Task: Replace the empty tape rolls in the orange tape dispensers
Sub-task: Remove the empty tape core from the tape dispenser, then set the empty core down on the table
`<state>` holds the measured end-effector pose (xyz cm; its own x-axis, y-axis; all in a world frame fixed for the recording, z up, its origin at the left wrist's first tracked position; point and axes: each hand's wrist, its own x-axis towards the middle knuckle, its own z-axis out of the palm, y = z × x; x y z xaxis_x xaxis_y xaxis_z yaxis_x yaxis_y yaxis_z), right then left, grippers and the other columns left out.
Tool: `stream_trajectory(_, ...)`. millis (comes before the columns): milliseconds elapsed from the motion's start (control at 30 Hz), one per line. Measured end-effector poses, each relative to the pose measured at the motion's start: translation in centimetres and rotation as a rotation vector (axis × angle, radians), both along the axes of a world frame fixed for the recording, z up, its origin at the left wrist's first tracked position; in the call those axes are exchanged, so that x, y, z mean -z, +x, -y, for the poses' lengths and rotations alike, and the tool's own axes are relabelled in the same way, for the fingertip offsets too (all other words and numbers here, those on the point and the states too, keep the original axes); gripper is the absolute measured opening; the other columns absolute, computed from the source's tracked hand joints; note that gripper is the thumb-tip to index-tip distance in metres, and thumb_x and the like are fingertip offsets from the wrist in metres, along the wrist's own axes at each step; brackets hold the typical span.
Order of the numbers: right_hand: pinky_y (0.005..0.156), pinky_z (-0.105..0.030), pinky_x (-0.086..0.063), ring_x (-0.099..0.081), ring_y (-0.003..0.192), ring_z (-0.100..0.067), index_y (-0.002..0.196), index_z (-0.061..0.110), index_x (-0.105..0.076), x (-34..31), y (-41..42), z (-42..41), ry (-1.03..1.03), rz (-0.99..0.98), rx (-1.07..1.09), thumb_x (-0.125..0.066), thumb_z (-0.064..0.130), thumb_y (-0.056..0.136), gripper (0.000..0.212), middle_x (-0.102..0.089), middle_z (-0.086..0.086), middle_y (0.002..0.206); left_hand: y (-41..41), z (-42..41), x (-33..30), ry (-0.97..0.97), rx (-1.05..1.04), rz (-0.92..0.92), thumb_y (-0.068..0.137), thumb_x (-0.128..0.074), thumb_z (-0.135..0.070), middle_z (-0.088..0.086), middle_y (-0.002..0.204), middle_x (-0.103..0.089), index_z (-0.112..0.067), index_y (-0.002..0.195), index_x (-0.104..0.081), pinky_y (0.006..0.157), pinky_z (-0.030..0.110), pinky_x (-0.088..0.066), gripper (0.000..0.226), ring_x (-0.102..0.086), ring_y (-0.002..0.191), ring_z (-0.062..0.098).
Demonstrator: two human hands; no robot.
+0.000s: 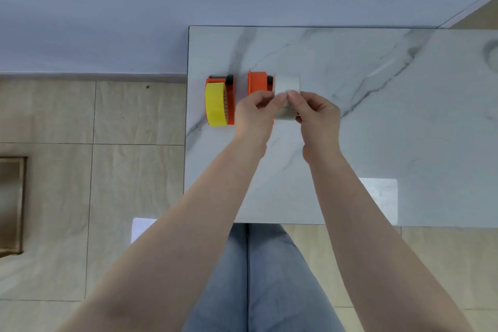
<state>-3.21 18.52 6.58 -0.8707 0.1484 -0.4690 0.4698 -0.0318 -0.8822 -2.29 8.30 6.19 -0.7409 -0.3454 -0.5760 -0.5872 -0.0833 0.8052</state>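
Two orange tape dispensers stand side by side near the table's left edge. The left dispenser (229,83) carries a yellow tape roll (215,105). The right dispenser (258,83) is partly hidden behind my left hand (254,113). A clear, pale tape roll (286,86) sits at that dispenser's right side. Both hands meet over the roll: my left thumb and fingers and my right hand (318,116) pinch its near part, where a strip of tape seems to lift. How the roll sits on the dispenser is hidden.
The marble-patterned table (377,129) runs from its left edge near the dispensers far to the right. A white wall stands behind it. Beige floor tiles lie to the left, with a brown wooden frame (12,205) at the far left. My legs in jeans show under the table's front edge.
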Motion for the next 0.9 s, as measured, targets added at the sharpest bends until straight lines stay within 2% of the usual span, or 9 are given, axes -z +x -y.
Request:
stream_trajectory(100,0.064,-0.011,-0.045,-0.059,0.066,0.001,0.087,0.006,-0.068,-2.2,1.6,-0.6,0.033,0.009,0.014,-0.074,0.023,0.085,0.018,-0.067,0.002,0.078,1.4,-0.1,-2.4,0.109,-0.009,0.016,0.086,-0.071,-0.025,0.005,0.08,-0.062,-0.016,0.08,-0.068,0.086,0.041,-0.055,0.012,-0.058,0.079,0.019)
stream_trajectory(167,0.079,-0.018,-0.048,-0.063,0.089,-0.003,0.105,0.008,-0.065,-3.5,3.0,-0.8,0.036,0.064,0.01,-0.072,0.04,0.085,0.039,-0.069,0.001,0.1,2.5,-0.3,-4.0,0.208,0.011,0.023,0.089,-0.068,-0.022,0.009,0.088,-0.064,-0.014,0.081,-0.065,0.09,0.041,-0.055,0.012,-0.062,0.087,0.022)
stream_trajectory(233,0.099,-0.031,-0.046,-0.055,0.115,-0.01,0.127,0.014,-0.055,-4.7,4.8,-1.1,-0.014,0.158,0.048,-0.061,0.055,0.087,0.057,-0.06,0.002,0.125,3.5,-0.7,-5.6,0.315,0.026,0.04,0.094,-0.061,-0.019,0.011,0.095,-0.065,-0.01,0.085,-0.059,0.091,0.039,-0.055,0.013,-0.064,0.093,0.024)
stream_trajectory(300,0.103,-0.036,-0.046,-0.048,0.121,-0.012,0.129,0.018,-0.051,-6.0,6.6,-1.5,-0.128,0.243,0.16,-0.051,0.054,0.095,0.05,-0.054,0.006,0.127,4.5,-1.1,-7.0,0.445,0.026,0.039,0.098,-0.054,-0.016,0.014,0.103,-0.065,-0.009,0.087,-0.054,0.095,0.044,-0.053,0.013,-0.064,0.097,0.026)
stream_trajectory(400,0.089,-0.031,-0.055,-0.061,0.113,-0.018,0.116,0.014,-0.06,-6.7,9.4,-2.8,-0.336,0.292,0.327,-0.051,0.042,0.099,0.034,-0.064,-0.003,0.12,5.9,-1.9,-8.3,0.541,0.111,0.066,0.101,-0.046,-0.012,0.014,0.105,-0.065,-0.009,0.089,-0.054,0.099,0.047,-0.049,0.015,-0.063,0.1,0.027)
stream_trajectory(500,0.087,-0.029,-0.055,-0.069,0.099,-0.018,0.109,0.007,-0.065,-7.1,11.9,-4.2,-0.545,0.241,0.42,-0.052,0.025,0.101,0.024,-0.073,-0.009,0.103,7.1,-2.9,-8.5,0.56,0.157,0.097,0.102,-0.044,-0.013,0.017,0.106,-0.065,-0.005,0.1,-0.056,0.101,0.048,-0.048,0.015,-0.065,0.103,0.029)
stream_trajectory(633,0.086,-0.027,-0.057,-0.071,0.087,-0.014,0.1,0.006,-0.067,-8.4,14.5,-7.9,-0.644,0.21,0.524,-0.059,0.016,0.097,0.013,-0.076,-0.005,0.086,9.2,-6.3,-9.3,0.465,0.242,0.148,0.095,-0.059,-0.035,0.015,0.124,-0.063,-0.003,0.128,-0.051,0.097,0.043,-0.052,0.047,-0.063,0.113,0.027)
stream_trajectory(733,0.085,-0.028,-0.058,-0.072,0.078,-0.014,0.096,0.004,-0.068,-8.3,16.5,-11.9,-0.635,0.216,0.594,-0.062,0.012,0.094,0.01,-0.075,-0.007,0.083,10.5,-9.7,-9.5,0.291,0.338,0.126,0.089,-0.066,-0.039,0.008,0.12,-0.062,-0.007,0.124,-0.051,0.091,0.038,-0.055,0.05,-0.063,0.11,0.021)
stream_trajectory(900,0.093,-0.034,-0.057,-0.073,0.075,-0.014,0.095,0.001,-0.066,-7.7,20.5,-20.5,-0.61,0.201,0.633,-0.064,0.006,0.092,0.006,-0.068,-0.009,0.086,13.3,-17.8,-9.1,0.207,0.474,0.095,0.089,-0.069,-0.022,0.004,0.099,-0.069,-0.011,0.095,-0.065,0.091,0.033,-0.056,0.013,-0.067,0.091,0.012)
